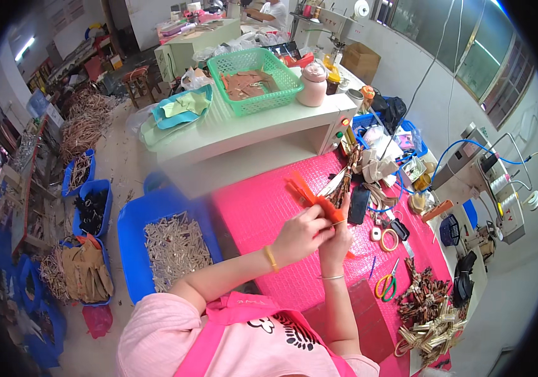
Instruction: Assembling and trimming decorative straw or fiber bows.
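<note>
My left hand (307,234) is closed on bright orange plastic strips (303,190), which fan out beyond its fingers. Pressed up against it, my right hand (336,242) is also closed on the orange material, with one finger pointing upward. A bundle of thin brown strips (348,176) stretches away just past my right fingers; whether that hand grips it too is unclear. Both hands are over a pink textured table cover (259,217). A dark phone (358,205) lies right of my right hand, near a roll of tape (389,240).
Scissors (387,281) lie near bundled brown and pale strips (435,327) on the right. A blue bin (132,245) of small pale pieces stands at left. Beyond the pink cover, a white machine (250,141) carries a green basket (239,108) and a pink jar (312,88).
</note>
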Demonstrator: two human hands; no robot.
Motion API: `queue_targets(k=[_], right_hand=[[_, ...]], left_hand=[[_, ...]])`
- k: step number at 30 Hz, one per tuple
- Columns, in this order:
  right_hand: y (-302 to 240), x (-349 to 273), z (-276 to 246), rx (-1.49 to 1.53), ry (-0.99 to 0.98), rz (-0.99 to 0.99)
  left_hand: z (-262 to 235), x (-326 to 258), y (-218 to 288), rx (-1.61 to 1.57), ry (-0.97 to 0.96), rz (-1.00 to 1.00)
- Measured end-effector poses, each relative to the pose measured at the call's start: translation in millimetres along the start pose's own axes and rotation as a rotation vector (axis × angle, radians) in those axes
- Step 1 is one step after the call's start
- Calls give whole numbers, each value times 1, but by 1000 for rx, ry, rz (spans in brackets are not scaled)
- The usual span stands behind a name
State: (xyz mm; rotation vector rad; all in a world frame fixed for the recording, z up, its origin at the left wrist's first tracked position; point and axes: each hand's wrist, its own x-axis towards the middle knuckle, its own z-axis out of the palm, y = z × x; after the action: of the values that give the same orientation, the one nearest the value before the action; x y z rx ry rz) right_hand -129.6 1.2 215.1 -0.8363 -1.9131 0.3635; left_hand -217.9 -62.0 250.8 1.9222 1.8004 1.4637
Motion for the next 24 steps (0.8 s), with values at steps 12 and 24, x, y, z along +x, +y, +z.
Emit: queue_targets(k=[12,24], right_hand=[[13,-24,-66,-362,-603,-126],[-10,-40,-90,164,-295,224]], left_hand=[[-11,-17,-65,-1930,-231,-854],[-11,-6,-54,-1684,-19,-1076]])
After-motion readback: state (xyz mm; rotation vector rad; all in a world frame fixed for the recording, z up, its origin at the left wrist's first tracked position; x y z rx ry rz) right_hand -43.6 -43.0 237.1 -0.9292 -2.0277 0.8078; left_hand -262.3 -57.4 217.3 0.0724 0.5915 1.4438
